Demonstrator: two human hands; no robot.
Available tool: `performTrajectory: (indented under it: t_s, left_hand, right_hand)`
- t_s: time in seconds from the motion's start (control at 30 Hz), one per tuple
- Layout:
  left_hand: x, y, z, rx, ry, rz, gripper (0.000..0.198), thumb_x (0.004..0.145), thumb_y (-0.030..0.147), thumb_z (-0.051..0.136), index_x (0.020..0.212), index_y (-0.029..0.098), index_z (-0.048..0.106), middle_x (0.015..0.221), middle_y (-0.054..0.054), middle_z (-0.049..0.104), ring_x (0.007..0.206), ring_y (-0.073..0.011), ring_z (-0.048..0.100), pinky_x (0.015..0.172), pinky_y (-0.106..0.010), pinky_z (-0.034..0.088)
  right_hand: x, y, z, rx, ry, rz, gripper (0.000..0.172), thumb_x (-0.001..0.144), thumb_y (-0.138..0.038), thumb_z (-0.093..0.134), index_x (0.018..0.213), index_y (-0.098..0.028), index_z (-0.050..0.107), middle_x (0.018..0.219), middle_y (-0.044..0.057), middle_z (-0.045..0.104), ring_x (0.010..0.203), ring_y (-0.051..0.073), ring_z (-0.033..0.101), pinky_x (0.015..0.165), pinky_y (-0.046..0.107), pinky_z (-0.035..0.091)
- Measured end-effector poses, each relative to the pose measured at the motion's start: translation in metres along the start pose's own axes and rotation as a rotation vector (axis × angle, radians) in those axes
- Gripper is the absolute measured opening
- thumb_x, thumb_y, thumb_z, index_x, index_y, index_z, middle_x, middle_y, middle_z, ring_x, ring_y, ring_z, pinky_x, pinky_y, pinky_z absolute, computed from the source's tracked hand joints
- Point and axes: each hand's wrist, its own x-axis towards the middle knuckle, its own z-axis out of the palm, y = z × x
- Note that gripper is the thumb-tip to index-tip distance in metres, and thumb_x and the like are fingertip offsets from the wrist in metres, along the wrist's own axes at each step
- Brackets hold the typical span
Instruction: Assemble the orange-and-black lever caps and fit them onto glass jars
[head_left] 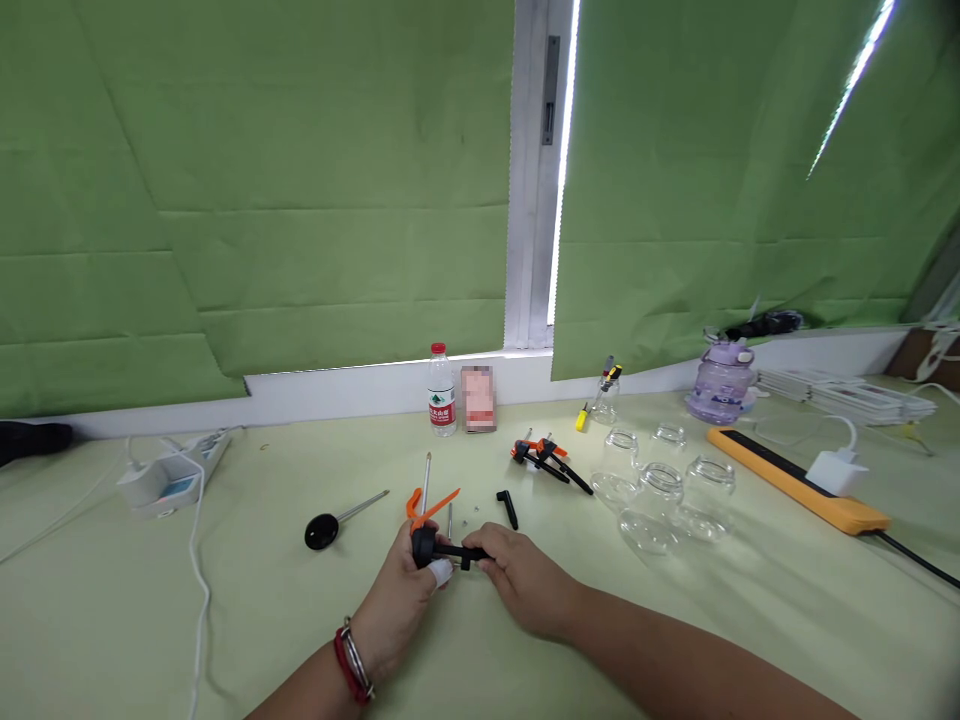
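My left hand [397, 590] is closed around a black round-headed part with orange levers [424, 545]; a white wrap covers one of its digits. From that part a black bar [454, 551] sticks out to the right, and my right hand [525, 580] pinches its far end. Just beyond the hands a metal rod [427, 480] points away from me, its lower end hidden behind the orange pieces. To the left lies a metal rod with a black disc-shaped end [322, 531]. A short black elbow-shaped piece [508, 508] rests beyond my right hand, near tiny metal bits [465, 522].
Other black-and-orange assemblies [547, 462] lie farther back. Several clear glass jars [651, 515] stand at the right, beside an orange power strip [795, 480]. A water bottle [442, 395] stands by the wall, and a white power strip [176, 475] with cables lies left.
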Motion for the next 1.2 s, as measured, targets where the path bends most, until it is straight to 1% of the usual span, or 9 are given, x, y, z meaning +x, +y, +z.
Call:
performTrajectory:
  t_s: [0.2,0.43,0.6,0.77,0.83,0.93,1.03,1.13,1.2]
  left_hand:
    - [-0.001,0.005,0.002,-0.038,-0.012,0.007,0.036,0.063,0.015,0.06,0.096,0.021,0.046,0.09,0.0,0.053,0.079,-0.0136,0.051,0.069,-0.026,0.04]
    - [0.0,0.0,-0.001,-0.029,-0.018,0.006,0.036,0.065,0.018,0.062,0.098,0.021,0.047,0.091,0.0,0.053,0.077,-0.0132,0.05,0.065,-0.025,0.039]
    - [0.001,-0.002,-0.002,-0.029,-0.037,0.012,0.034,0.066,0.017,0.063,0.096,0.021,0.047,0.085,0.001,0.051,0.071,-0.0117,0.047,0.065,-0.025,0.038]
    - [0.001,0.0,-0.001,-0.03,-0.039,0.004,0.035,0.066,0.017,0.062,0.097,0.021,0.047,0.086,0.0,0.051,0.072,-0.0122,0.048,0.065,-0.025,0.038]
    - [-0.001,0.003,0.0,-0.026,-0.031,-0.004,0.035,0.066,0.018,0.062,0.098,0.021,0.046,0.086,0.0,0.052,0.075,-0.0131,0.05,0.067,-0.026,0.039]
    - [-0.004,0.009,0.002,-0.034,-0.029,0.003,0.036,0.066,0.018,0.063,0.098,0.021,0.047,0.089,-0.001,0.054,0.084,-0.0157,0.053,0.076,-0.028,0.04]
    - [-0.007,0.01,0.003,-0.094,-0.002,0.015,0.045,0.065,0.016,0.063,0.106,0.024,0.044,0.102,-0.003,0.055,0.096,-0.0188,0.053,0.085,-0.032,0.04]
    - [-0.009,0.006,0.003,-0.16,0.026,0.076,0.057,0.068,0.014,0.06,0.118,0.029,0.036,0.113,-0.005,0.053,0.109,-0.0208,0.05,0.091,-0.035,0.039]
    - [-0.01,0.004,0.003,-0.148,0.038,0.126,0.059,0.07,0.016,0.059,0.122,0.03,0.035,0.119,-0.006,0.052,0.113,-0.0216,0.048,0.093,-0.036,0.039]
  right_hand:
    - [0.0,-0.001,0.001,-0.001,0.008,-0.006,0.027,0.087,-0.012,0.038,0.109,-0.021,0.05,0.103,0.005,0.056,0.092,0.017,0.053,0.08,0.029,0.042]
    - [-0.001,-0.003,0.001,-0.013,0.004,-0.008,0.028,0.088,-0.013,0.037,0.111,-0.021,0.05,0.104,0.006,0.056,0.092,0.018,0.053,0.08,0.031,0.042]
    - [-0.001,-0.005,0.003,0.005,0.017,0.01,0.027,0.087,-0.012,0.038,0.109,-0.021,0.051,0.102,0.006,0.057,0.09,0.018,0.053,0.078,0.03,0.043]
    - [-0.001,-0.007,0.004,0.009,0.015,0.015,0.027,0.088,-0.013,0.038,0.11,-0.021,0.051,0.103,0.006,0.057,0.091,0.018,0.053,0.08,0.031,0.043]
    - [-0.001,-0.009,0.003,0.015,0.009,0.008,0.03,0.088,-0.014,0.037,0.114,-0.022,0.049,0.105,0.006,0.056,0.093,0.018,0.053,0.081,0.031,0.043]
    - [-0.001,-0.01,0.003,0.028,-0.021,-0.017,0.038,0.09,-0.016,0.034,0.125,-0.025,0.045,0.105,0.007,0.055,0.091,0.017,0.054,0.081,0.031,0.044]
    - [-0.002,-0.012,0.005,0.036,-0.038,-0.031,0.04,0.091,-0.018,0.032,0.129,-0.026,0.044,0.102,0.007,0.055,0.09,0.017,0.055,0.081,0.031,0.045]
    - [-0.002,-0.015,0.005,0.094,-0.015,-0.033,0.039,0.092,-0.021,0.033,0.13,-0.026,0.043,0.111,0.008,0.055,0.101,0.019,0.052,0.089,0.034,0.042]
    - [-0.002,-0.018,0.004,0.149,0.005,-0.016,0.038,0.092,-0.023,0.035,0.129,-0.025,0.044,0.116,0.008,0.055,0.105,0.02,0.051,0.092,0.034,0.039]
